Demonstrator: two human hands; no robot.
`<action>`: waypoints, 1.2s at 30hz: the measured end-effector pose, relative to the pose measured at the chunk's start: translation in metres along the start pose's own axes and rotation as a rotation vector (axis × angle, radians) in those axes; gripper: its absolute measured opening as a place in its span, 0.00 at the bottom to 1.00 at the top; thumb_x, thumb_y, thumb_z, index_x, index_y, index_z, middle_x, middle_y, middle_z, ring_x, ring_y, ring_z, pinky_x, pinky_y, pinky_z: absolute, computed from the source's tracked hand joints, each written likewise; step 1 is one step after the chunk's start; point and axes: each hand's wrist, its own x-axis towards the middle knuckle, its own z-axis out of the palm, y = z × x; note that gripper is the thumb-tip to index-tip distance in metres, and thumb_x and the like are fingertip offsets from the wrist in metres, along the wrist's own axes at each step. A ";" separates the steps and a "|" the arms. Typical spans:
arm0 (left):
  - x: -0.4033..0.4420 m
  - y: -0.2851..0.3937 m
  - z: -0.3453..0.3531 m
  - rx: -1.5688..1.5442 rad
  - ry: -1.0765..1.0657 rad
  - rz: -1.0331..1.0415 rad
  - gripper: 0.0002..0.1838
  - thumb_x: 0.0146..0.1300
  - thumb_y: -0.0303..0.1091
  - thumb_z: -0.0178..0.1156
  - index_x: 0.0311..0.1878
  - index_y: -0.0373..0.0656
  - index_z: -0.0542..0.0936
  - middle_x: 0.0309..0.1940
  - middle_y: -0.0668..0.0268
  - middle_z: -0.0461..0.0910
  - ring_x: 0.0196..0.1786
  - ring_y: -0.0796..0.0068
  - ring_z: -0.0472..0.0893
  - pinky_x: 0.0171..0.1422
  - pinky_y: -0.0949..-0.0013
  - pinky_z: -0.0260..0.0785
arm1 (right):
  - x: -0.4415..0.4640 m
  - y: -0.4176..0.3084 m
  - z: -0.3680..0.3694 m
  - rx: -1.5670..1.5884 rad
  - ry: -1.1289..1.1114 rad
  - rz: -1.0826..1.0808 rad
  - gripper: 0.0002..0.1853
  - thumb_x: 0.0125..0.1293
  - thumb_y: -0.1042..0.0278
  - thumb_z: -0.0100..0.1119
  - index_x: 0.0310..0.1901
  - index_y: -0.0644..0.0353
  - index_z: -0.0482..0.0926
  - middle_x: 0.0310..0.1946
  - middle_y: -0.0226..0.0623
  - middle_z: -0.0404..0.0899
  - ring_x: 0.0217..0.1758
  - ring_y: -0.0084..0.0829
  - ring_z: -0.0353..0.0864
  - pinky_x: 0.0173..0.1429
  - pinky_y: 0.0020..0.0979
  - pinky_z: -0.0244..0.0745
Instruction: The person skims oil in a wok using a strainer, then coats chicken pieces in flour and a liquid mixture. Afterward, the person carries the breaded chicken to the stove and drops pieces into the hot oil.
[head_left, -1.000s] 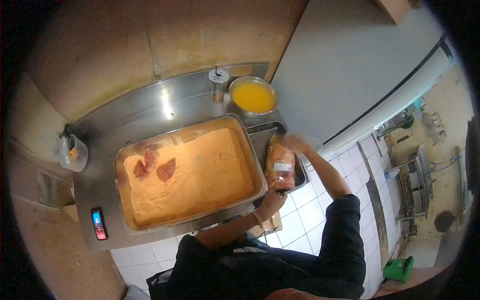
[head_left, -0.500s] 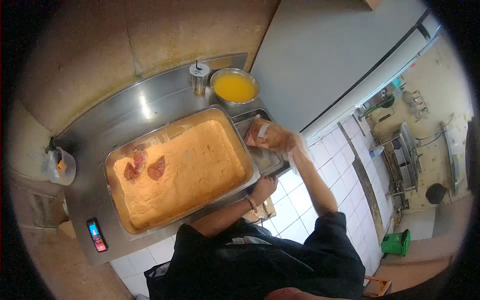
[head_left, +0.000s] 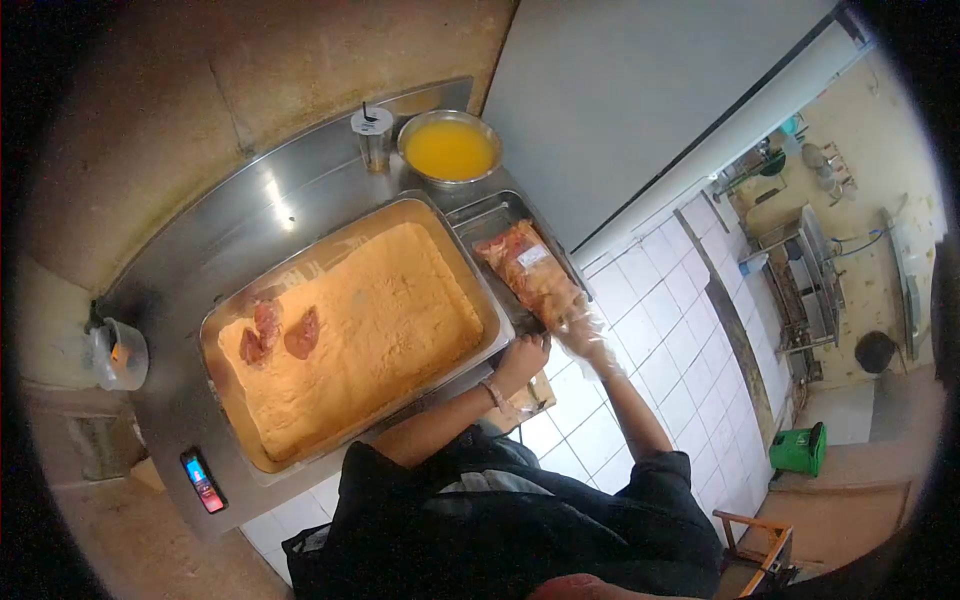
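My right hand (head_left: 578, 328), in a clear plastic glove, grips the near end of a clear bag of raw meat (head_left: 522, 268) with a white label. The bag lies slanted over a smaller metal tray (head_left: 482, 212). Close beside the bag's near end, my bare left hand (head_left: 522, 360) is closed at the trays' near edge; what its fingers hold, if anything, is hidden. To the left stands a large metal tray (head_left: 232, 408) filled with orange-tan breading flour (head_left: 370, 330). Raw meat pieces (head_left: 302, 334) rest on the flour's left part.
A metal bowl of yellow liquid (head_left: 450, 150) and a lidded plastic cup (head_left: 374, 140) stand at the back. A phone (head_left: 204, 480) lies at the counter's front left. A clear plastic tub (head_left: 122, 357) is at the far left. White floor tiles (head_left: 650, 300) extend right.
My right hand has drawn nearer my body, turning the bag so its near end points toward me. My left hand has moved slightly up and left beside it. The camera view has shifted slightly.
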 end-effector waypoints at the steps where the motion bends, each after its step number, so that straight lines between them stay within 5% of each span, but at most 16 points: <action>1: 0.000 0.000 0.002 -0.001 -0.004 0.005 0.20 0.55 0.31 0.54 0.52 0.37 0.75 0.31 0.62 0.80 0.33 0.71 0.80 0.29 0.72 0.72 | 0.005 0.009 0.016 -0.032 0.049 -0.054 0.33 0.59 0.58 0.57 0.66 0.51 0.61 0.66 0.54 0.57 0.68 0.53 0.56 0.69 0.49 0.53; 4: 0.002 0.002 0.008 -0.002 0.026 0.008 0.20 0.55 0.31 0.54 0.53 0.38 0.75 0.29 0.63 0.80 0.32 0.71 0.80 0.29 0.73 0.72 | 0.024 -0.014 -0.002 -0.066 0.014 -0.087 0.34 0.55 0.53 0.59 0.65 0.51 0.64 0.62 0.57 0.62 0.64 0.56 0.60 0.66 0.49 0.58; 7: 0.001 0.002 0.004 -0.002 -0.003 -0.015 0.20 0.56 0.31 0.54 0.54 0.39 0.75 0.27 0.64 0.79 0.30 0.71 0.80 0.28 0.71 0.72 | 0.049 -0.016 -0.003 -0.428 -0.416 0.085 0.31 0.51 0.49 0.58 0.58 0.52 0.72 0.47 0.51 0.76 0.53 0.47 0.74 0.52 0.49 0.70; 10: 0.002 0.002 0.004 0.010 -0.064 -0.042 0.20 0.57 0.31 0.54 0.54 0.40 0.75 0.25 0.64 0.79 0.28 0.71 0.81 0.26 0.70 0.71 | 0.063 -0.002 0.017 -0.449 -0.192 -0.049 0.28 0.52 0.49 0.56 0.54 0.52 0.76 0.44 0.47 0.79 0.48 0.45 0.78 0.48 0.48 0.72; 12: 0.002 0.003 0.018 0.035 0.012 -0.055 0.25 0.59 0.30 0.53 0.62 0.45 0.69 0.32 0.63 0.78 0.29 0.68 0.80 0.24 0.67 0.72 | 0.068 0.019 0.043 -0.531 0.057 -0.150 0.26 0.53 0.49 0.56 0.52 0.52 0.78 0.41 0.45 0.81 0.44 0.43 0.81 0.45 0.47 0.73; 14: 0.002 0.003 0.015 0.013 -0.029 -0.056 0.24 0.59 0.30 0.53 0.62 0.45 0.69 0.33 0.63 0.77 0.29 0.68 0.79 0.24 0.67 0.72 | 0.080 -0.022 -0.004 -0.415 -0.418 0.045 0.23 0.52 0.47 0.56 0.44 0.55 0.82 0.39 0.42 0.82 0.44 0.41 0.82 0.47 0.43 0.75; 18: 0.000 0.003 0.007 0.015 0.035 -0.048 0.23 0.60 0.29 0.53 0.60 0.46 0.70 0.33 0.63 0.77 0.27 0.68 0.79 0.24 0.67 0.72 | 0.087 -0.019 0.005 -0.507 -0.289 0.205 0.24 0.51 0.45 0.56 0.38 0.57 0.83 0.37 0.43 0.82 0.43 0.39 0.82 0.48 0.39 0.76; 21: 0.000 0.004 0.013 0.010 0.066 -0.096 0.21 0.60 0.31 0.53 0.58 0.47 0.72 0.31 0.63 0.77 0.26 0.67 0.79 0.22 0.66 0.71 | 0.089 0.001 -0.026 -0.289 -0.279 -0.147 0.23 0.48 0.52 0.63 0.43 0.57 0.82 0.38 0.42 0.82 0.41 0.36 0.82 0.48 0.37 0.77; 24: 0.002 0.007 0.018 0.008 0.076 -0.152 0.21 0.59 0.33 0.54 0.58 0.47 0.72 0.30 0.64 0.76 0.26 0.66 0.79 0.23 0.67 0.71 | 0.086 0.057 -0.003 0.149 -0.044 -0.345 0.25 0.45 0.65 0.67 0.48 0.59 0.78 0.37 0.37 0.82 0.38 0.30 0.80 0.43 0.34 0.77; 26: 0.004 0.006 0.021 0.018 0.108 -0.105 0.21 0.59 0.33 0.53 0.58 0.45 0.72 0.30 0.64 0.77 0.25 0.65 0.79 0.24 0.66 0.71 | 0.072 0.075 -0.008 0.843 -0.289 0.015 0.34 0.47 0.62 0.68 0.58 0.59 0.70 0.37 0.38 0.81 0.40 0.30 0.79 0.44 0.32 0.77; 27: 0.005 0.008 0.018 -0.093 -0.032 -0.130 0.23 0.59 0.32 0.52 0.59 0.44 0.71 0.36 0.62 0.78 0.32 0.66 0.80 0.34 0.65 0.74 | 0.073 0.082 -0.007 0.446 -0.083 0.063 0.25 0.51 0.65 0.65 0.52 0.60 0.74 0.39 0.34 0.80 0.42 0.26 0.78 0.44 0.32 0.76; 28: 0.004 0.009 0.011 -0.099 -0.026 -0.129 0.23 0.59 0.32 0.52 0.59 0.44 0.71 0.36 0.62 0.78 0.32 0.66 0.80 0.34 0.65 0.74 | 0.068 0.066 -0.022 0.438 -0.082 0.065 0.25 0.51 0.65 0.65 0.52 0.60 0.74 0.39 0.34 0.80 0.42 0.26 0.78 0.44 0.32 0.76; 30: -0.001 0.007 -0.005 -0.095 -0.038 -0.106 0.23 0.59 0.31 0.51 0.60 0.43 0.71 0.47 0.58 0.76 0.47 0.64 0.78 0.49 0.64 0.72 | 0.055 0.009 -0.063 0.659 0.128 0.050 0.18 0.54 0.64 0.65 0.45 0.59 0.73 0.37 0.32 0.77 0.39 0.26 0.78 0.42 0.31 0.77; 34: -0.027 0.001 -0.050 -0.195 0.164 -0.049 0.24 0.58 0.33 0.53 0.60 0.41 0.70 0.56 0.58 0.70 0.60 0.62 0.68 0.62 0.62 0.63 | 0.073 0.014 -0.059 1.004 0.420 -0.087 0.11 0.50 0.69 0.66 0.34 0.59 0.74 0.30 0.30 0.77 0.34 0.25 0.77 0.40 0.27 0.75; 36: -0.044 -0.001 -0.073 -0.421 0.213 0.041 0.27 0.56 0.36 0.57 0.60 0.41 0.70 0.58 0.58 0.67 0.64 0.59 0.64 0.66 0.60 0.59 | 0.053 -0.037 -0.097 1.823 0.266 -0.128 0.22 0.58 0.59 0.66 0.50 0.57 0.70 0.42 0.37 0.77 0.38 0.28 0.78 0.41 0.27 0.78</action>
